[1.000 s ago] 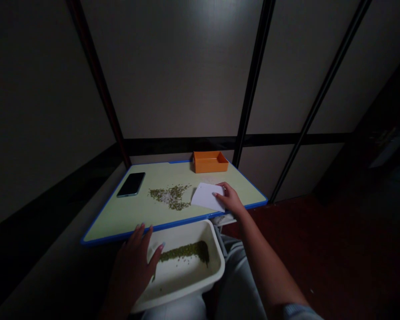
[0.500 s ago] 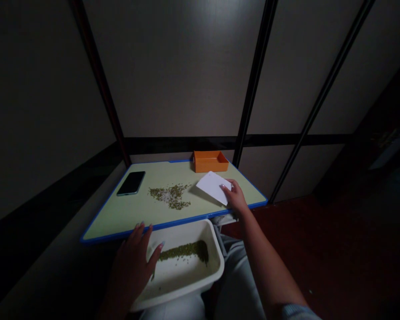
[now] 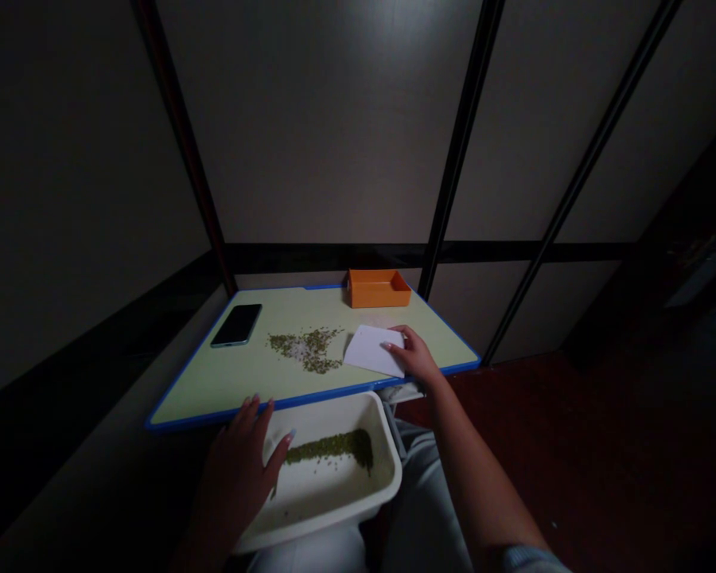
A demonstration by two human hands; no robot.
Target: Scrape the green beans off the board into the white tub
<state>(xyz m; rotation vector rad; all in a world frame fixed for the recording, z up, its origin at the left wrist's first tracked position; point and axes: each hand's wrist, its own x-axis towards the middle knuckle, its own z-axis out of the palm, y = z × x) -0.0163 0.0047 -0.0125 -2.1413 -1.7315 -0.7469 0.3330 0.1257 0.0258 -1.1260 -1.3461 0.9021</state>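
Note:
My right hand [image 3: 416, 356] pinches a white card [image 3: 373, 351] that rests near the right front of a pale green table [image 3: 232, 378] with a blue rim. Just left of the card lies a scatter of green beans mixed with white grains [image 3: 308, 348]. My left hand [image 3: 239, 469] grips the left rim of a white plastic tub [image 3: 328, 493] held on my lap under the table's front edge. A strip of green beans [image 3: 334, 447] lies inside the tub.
An orange box [image 3: 378, 287] stands at the back edge of the table. A dark phone [image 3: 236, 325] lies flat at the back left. Dark wall panels with black bars rise behind. A reddish floor is at the right.
My right hand raised the card and tilted it back towards the orange box, then lowered it again to the table beside the bean scatter. My left hand and the tub stayed put.

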